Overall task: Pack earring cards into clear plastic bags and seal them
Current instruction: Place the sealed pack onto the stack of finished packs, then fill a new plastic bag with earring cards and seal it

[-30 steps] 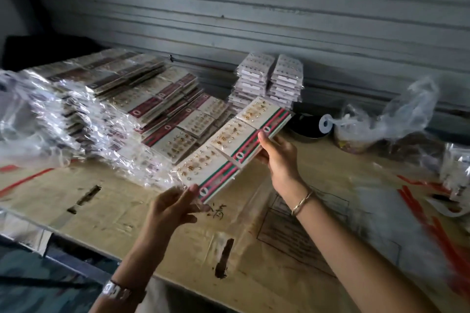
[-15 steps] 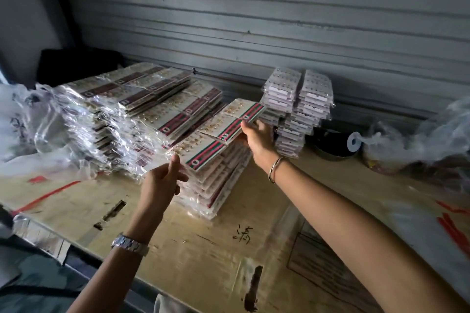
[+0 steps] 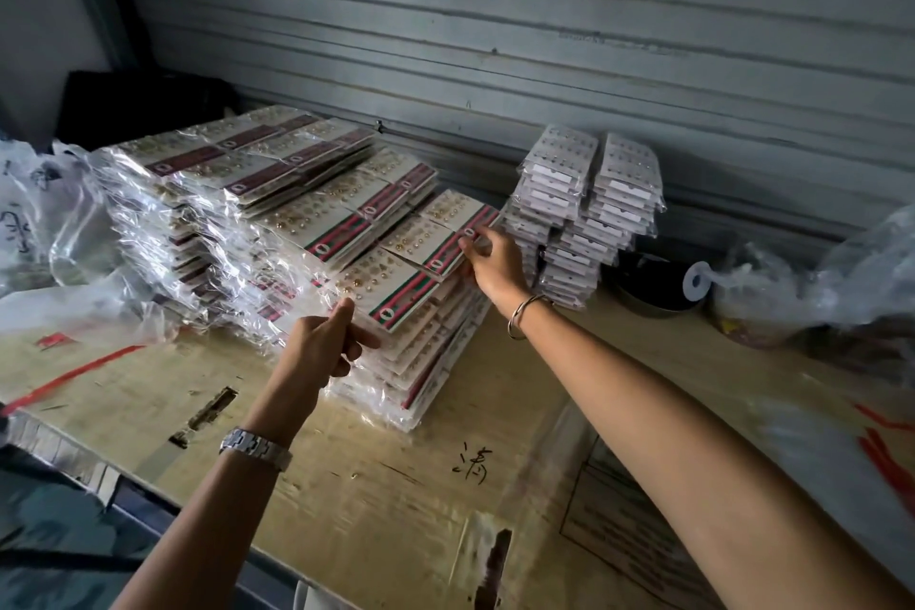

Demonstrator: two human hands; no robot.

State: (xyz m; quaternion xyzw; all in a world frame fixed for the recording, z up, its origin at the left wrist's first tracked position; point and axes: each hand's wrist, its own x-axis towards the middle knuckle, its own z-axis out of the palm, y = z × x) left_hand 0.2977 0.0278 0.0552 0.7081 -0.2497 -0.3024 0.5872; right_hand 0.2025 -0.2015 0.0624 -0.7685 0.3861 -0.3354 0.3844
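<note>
Fingertips point(image 3: 468, 244) of your right hand point(image 3: 495, 263) pinch the far end of the bagged card strip point(image 3: 396, 282). The thumb of your left hand point(image 3: 317, 347) touches its near end, fingers curled beneath; grip unconfirmed. The strip lies on the nearest stack point(image 3: 416, 376). Judged step: stacking a sealed pack. Next, release it squarely aligned. The cardboard point(image 3: 346, 485) bears one handwritten character; card logos are unreadable.

Glossy, crinkled clear plastic bags point(image 3: 148, 233) cover matt paper earring cards point(image 3: 396, 285) on the desk point(image 3: 386, 485) of scuffed matt cardboard. Behind the desk, a dull ribbed metal shutter point(image 3: 495, 25).
</note>
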